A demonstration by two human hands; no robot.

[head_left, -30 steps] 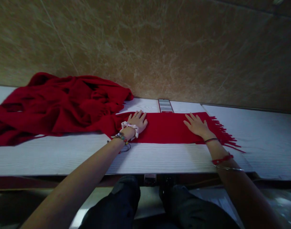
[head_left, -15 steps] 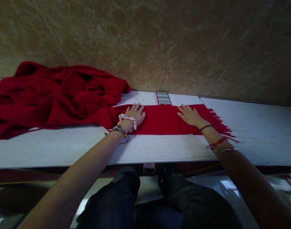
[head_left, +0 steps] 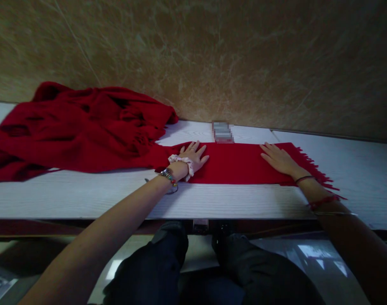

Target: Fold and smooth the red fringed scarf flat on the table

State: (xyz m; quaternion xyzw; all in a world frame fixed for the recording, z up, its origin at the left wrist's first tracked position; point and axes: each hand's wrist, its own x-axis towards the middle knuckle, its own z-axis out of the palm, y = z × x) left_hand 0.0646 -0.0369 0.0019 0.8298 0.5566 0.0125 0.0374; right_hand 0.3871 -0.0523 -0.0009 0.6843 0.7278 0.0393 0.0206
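A long red fringed scarf (head_left: 233, 163) lies across a white wood-grained bench top. Its right part forms a flat, smooth strip, with the fringe (head_left: 317, 171) at the right end. To the left the cloth gathers into a loose, crumpled heap (head_left: 82, 127). My left hand (head_left: 193, 159) rests palm down with fingers spread where the strip meets the bunched cloth. Near the fringed end, my right hand (head_left: 282, 161) lies flat on the strip, fingers extended. Neither hand grips the fabric.
Behind the white bench top (head_left: 101, 195) rises a brown marbled wall (head_left: 196, 63). A blurred-out grey rectangle (head_left: 222, 132) sits on the bench between the strip and the wall. My legs (head_left: 149, 271) are below the front edge, above a shiny floor.
My right hand has moved right with the fringed end, and my left hand has shifted slightly right. The flat stretch between them is longer. The view has shifted a little.
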